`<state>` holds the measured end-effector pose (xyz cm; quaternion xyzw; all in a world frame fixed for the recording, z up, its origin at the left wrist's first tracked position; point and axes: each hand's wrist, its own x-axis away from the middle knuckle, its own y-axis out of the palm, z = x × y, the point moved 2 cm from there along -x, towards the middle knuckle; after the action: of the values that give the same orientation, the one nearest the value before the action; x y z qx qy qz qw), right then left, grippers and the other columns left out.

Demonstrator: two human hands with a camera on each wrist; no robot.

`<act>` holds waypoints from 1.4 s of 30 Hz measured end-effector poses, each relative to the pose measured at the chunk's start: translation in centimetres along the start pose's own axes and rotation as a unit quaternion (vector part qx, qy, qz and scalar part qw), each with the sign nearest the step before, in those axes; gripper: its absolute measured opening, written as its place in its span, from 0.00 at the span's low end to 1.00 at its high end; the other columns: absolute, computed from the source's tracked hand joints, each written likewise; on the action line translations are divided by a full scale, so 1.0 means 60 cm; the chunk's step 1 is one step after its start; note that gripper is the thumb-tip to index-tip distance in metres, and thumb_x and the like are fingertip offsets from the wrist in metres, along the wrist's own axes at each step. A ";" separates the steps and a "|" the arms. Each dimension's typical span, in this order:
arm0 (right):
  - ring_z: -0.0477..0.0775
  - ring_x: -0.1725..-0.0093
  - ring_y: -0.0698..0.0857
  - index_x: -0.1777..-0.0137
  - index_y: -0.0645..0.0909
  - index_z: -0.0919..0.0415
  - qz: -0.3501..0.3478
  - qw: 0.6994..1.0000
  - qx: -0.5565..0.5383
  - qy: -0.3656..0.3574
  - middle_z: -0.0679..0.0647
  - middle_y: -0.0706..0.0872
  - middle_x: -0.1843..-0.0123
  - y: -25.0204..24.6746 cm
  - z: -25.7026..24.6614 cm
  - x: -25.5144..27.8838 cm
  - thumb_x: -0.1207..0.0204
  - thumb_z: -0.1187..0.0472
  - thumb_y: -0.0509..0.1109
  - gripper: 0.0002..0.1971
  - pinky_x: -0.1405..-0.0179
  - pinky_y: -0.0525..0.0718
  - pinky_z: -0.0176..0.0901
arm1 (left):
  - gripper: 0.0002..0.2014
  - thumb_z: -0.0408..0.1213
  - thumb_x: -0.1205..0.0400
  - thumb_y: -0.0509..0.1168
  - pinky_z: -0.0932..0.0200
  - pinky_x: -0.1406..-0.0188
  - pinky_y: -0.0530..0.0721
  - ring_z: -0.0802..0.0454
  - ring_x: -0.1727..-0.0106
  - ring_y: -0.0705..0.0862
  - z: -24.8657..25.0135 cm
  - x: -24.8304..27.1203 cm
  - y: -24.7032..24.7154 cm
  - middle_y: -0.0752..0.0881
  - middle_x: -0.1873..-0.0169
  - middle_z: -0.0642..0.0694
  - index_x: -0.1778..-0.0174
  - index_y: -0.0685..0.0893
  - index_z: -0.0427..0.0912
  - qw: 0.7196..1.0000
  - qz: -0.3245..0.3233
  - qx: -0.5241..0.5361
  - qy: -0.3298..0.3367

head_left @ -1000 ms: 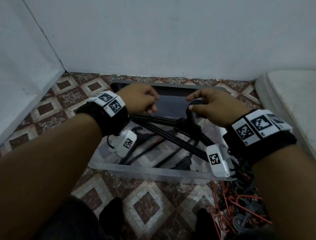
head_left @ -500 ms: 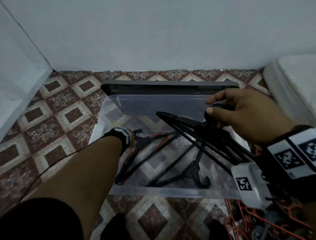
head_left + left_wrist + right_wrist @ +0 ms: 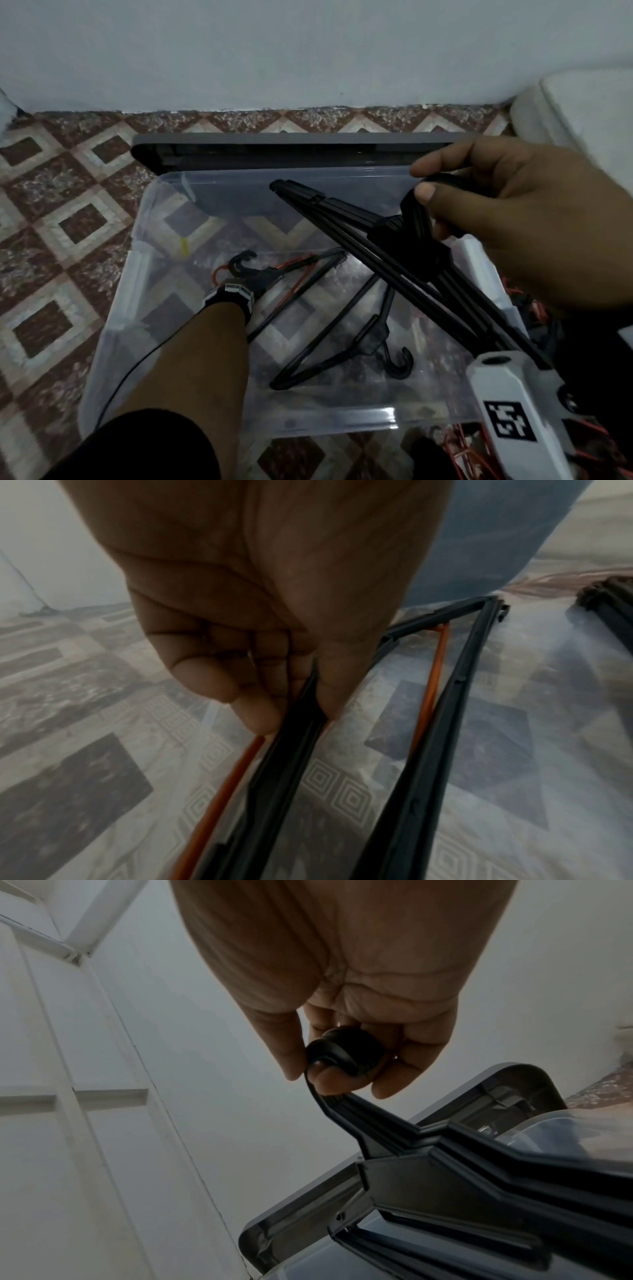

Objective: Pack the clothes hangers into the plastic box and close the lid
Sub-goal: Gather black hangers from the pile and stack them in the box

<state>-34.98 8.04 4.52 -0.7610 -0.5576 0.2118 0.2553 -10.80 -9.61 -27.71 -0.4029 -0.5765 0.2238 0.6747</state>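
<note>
Clear rectangular plastic box [image 3: 113, 342]: on the patterned tile floor [image 3: 51, 222], open at the top. Grey plastic lid [image 3: 291, 145]: standing behind the box, by the white wall.

Bundle of black plastic hangers [image 3: 404, 260]: slanting over the box's right side, hooks curled inside the right hand [image 3: 534, 219].

Black plastic hanger with an orange wire hanger [image 3: 424, 696] beneath it: on the box bottom, the black one's arm pinched between thumb and fingers of the left hand [image 3: 270, 610].

Second black hanger [image 3: 346, 349]: loose on the bottom, near the front wall.
</note>
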 end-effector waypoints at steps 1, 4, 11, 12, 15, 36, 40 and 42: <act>0.40 0.72 0.87 0.51 0.85 0.40 0.002 1.000 0.011 0.001 0.45 0.90 0.67 0.001 -0.002 0.000 0.26 0.46 0.73 0.06 0.73 0.78 0.27 | 0.21 0.31 0.13 0.60 0.53 0.30 0.73 0.37 0.26 0.75 0.004 0.000 -0.006 0.74 0.26 0.32 0.24 0.71 0.29 1.000 0.004 0.008 -0.020; 0.40 0.72 0.86 0.51 0.85 0.43 0.007 1.000 0.030 0.007 0.45 0.89 0.70 -0.001 -0.007 0.002 0.25 0.49 0.72 0.04 0.67 0.83 0.33 | 0.22 0.36 0.14 0.62 0.47 0.26 0.74 0.37 0.25 0.73 -0.012 0.017 -0.020 0.72 0.24 0.36 0.23 0.72 0.37 0.999 -0.016 -0.019 -0.029; 0.46 0.71 0.88 0.53 0.85 0.48 0.028 0.999 0.015 0.033 0.50 0.89 0.69 -0.019 0.006 0.001 0.23 0.53 0.73 0.02 0.68 0.85 0.43 | 0.19 0.41 0.14 0.63 0.53 0.32 0.74 0.40 0.30 0.77 0.004 0.140 -0.125 0.78 0.29 0.39 0.28 0.77 0.40 0.998 0.016 -0.007 0.066; 0.46 0.72 0.88 0.55 0.85 0.48 0.028 0.998 0.009 0.048 0.51 0.90 0.68 -0.024 0.010 0.002 0.24 0.53 0.73 0.02 0.69 0.85 0.42 | 0.16 0.42 0.15 0.64 0.54 0.35 0.75 0.41 0.33 0.79 0.009 0.159 -0.142 0.80 0.32 0.40 0.32 0.80 0.41 0.996 0.027 -0.013 0.081; 0.51 0.69 0.88 0.57 0.85 0.49 0.033 0.997 -0.001 0.070 0.53 0.90 0.65 -0.036 0.017 0.004 0.23 0.55 0.72 0.02 0.68 0.86 0.43 | 0.12 0.45 0.20 0.68 0.57 0.52 0.80 0.41 0.46 0.84 0.017 0.224 -0.201 0.87 0.44 0.42 0.43 0.85 0.48 0.989 0.095 -0.018 0.109; 0.48 0.59 0.88 0.51 0.87 0.49 -0.089 0.994 -0.029 -0.053 0.48 0.90 0.58 -0.041 -0.045 0.066 0.27 0.44 0.74 0.11 0.54 0.84 0.44 | 0.12 0.46 0.16 0.63 0.51 0.44 0.80 0.46 0.45 0.82 0.124 0.484 -0.312 0.88 0.47 0.51 0.41 0.87 0.51 0.902 0.259 -0.006 0.345; 0.44 0.61 0.87 0.49 0.85 0.46 -0.081 0.994 0.008 -0.073 0.46 0.89 0.58 -0.033 -0.054 0.058 0.26 0.55 0.77 0.08 0.56 0.82 0.40 | 0.10 0.50 0.19 0.68 0.56 0.52 0.79 0.48 0.49 0.83 0.127 0.470 -0.312 0.84 0.51 0.50 0.47 0.85 0.49 0.895 0.284 0.044 0.341; 0.45 0.59 0.88 0.48 0.84 0.45 -0.088 0.993 0.006 -0.075 0.45 0.89 0.56 -0.030 -0.058 0.058 0.26 0.56 0.77 0.08 0.54 0.84 0.39 | 0.16 0.54 0.23 0.71 0.55 0.52 0.78 0.49 0.49 0.80 0.116 0.459 -0.313 0.79 0.50 0.50 0.46 0.82 0.50 0.887 0.316 0.063 0.331</act>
<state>-33.20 11.27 8.24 -0.6891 -0.6390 0.2485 0.2346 -14.02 2.71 3.87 -0.5711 -0.1468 0.3146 0.7439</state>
